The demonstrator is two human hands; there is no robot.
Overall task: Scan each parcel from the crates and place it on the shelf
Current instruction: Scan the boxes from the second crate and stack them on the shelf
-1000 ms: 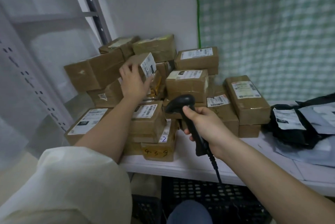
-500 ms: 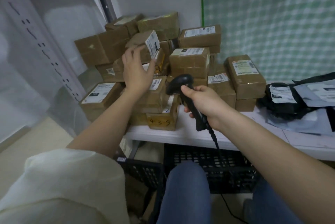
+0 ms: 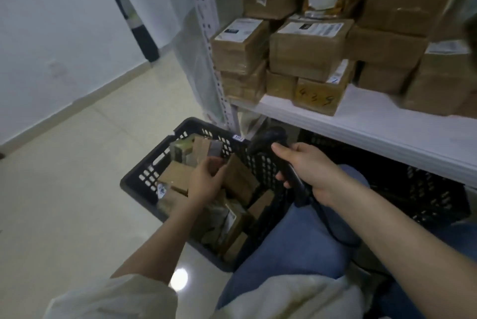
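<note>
The shelf (image 3: 366, 122) is running across the upper right, stacked with brown boxes, and the black crate (image 3: 144, 176) is sitting on the floor just below and left of its edge. Inside, loose parcels are lying jumbled at all angles. The left hand (image 3: 206, 181) is reaching in, its grip closing on a tilted brown parcel (image 3: 240, 179) whose long axis is slanting down to the right. The right hand (image 3: 309, 171), just beside, is clamped round the scanner (image 3: 268, 137), nose pointing towards the crate's far wall
</note>
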